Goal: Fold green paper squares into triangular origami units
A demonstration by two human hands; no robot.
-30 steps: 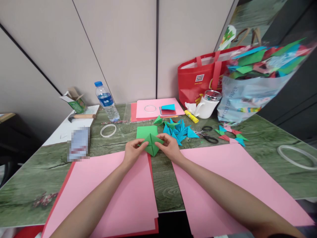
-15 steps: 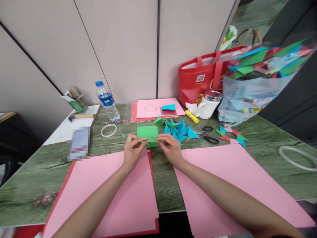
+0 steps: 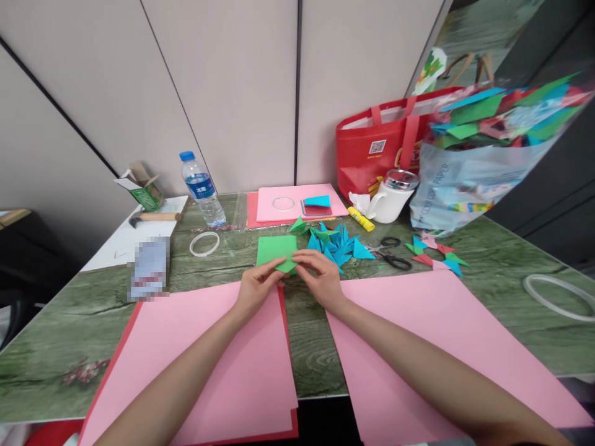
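Observation:
Between my hands is a small piece of folded green paper (image 3: 287, 265), pinched from both sides. My left hand (image 3: 256, 284) grips its left part with thumb and forefinger. On the other side, the fingertips and thumb of my right hand (image 3: 320, 275) press on its right part. A flat green paper square (image 3: 270, 246) lies on the table just behind, partly covered by the held piece and my fingers. Right behind my right hand sits a pile of blue folded paper pieces (image 3: 341, 244), with a few green folded pieces (image 3: 300, 227) at its left.
Large pink sheets (image 3: 199, 359) lie under both forearms. Scissors (image 3: 395, 253), a ring of coloured folded paper (image 3: 421, 253), a glue stick (image 3: 361, 218) and a white mug (image 3: 393, 199) are to the right. A water bottle (image 3: 203, 191), tape roll (image 3: 204, 244) and hammer (image 3: 155, 217) stand or lie left.
My left hand has shifted slightly right and nearer to me, its fingers now closer to my right fingertips. The held green paper has turned a little and looks more pointed.

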